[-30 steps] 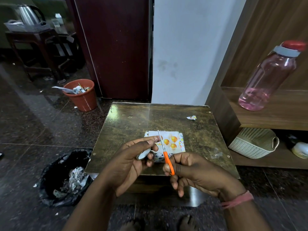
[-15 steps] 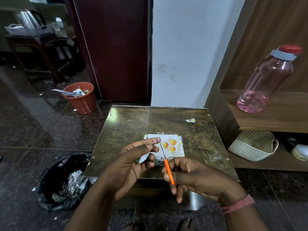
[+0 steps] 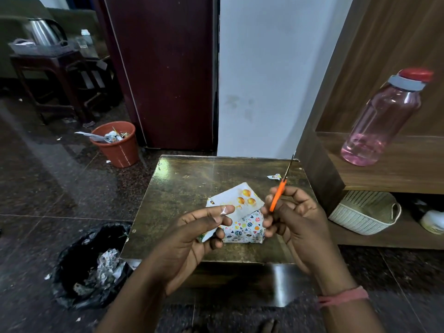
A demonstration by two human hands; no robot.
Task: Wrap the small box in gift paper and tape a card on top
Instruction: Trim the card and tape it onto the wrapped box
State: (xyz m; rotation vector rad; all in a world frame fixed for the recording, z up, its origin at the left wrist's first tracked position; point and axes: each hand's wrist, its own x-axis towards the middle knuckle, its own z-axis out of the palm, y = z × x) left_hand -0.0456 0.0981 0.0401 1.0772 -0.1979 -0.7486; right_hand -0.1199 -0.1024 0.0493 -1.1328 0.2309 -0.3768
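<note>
The small box (image 3: 242, 231), wrapped in patterned gift paper, sits near the front of the low table (image 3: 187, 186). A white card (image 3: 236, 200) with orange balloons lies askew on top of it. My left hand (image 3: 192, 236) hovers at the box's left side and grips a small whitish tape roll (image 3: 206, 236). A clear bit of tape (image 3: 223, 210) sticks to its index fingertip. My right hand (image 3: 295, 224), just right of the box, holds orange-handled scissors (image 3: 278, 195) with the blades pointing up and away.
A paper scrap (image 3: 274, 176) lies at the table's far right. A black rubbish bag (image 3: 79, 260) sits on the floor at the left and an orange bin (image 3: 117, 147) farther back. The shelf on the right carries a pink bottle (image 3: 382, 118) and a white basket (image 3: 360, 215).
My right hand swung the scissors from beside my left fingers out to the right, blades up. A cut piece of tape now hangs on my left index fingertip. The card looks turned.
</note>
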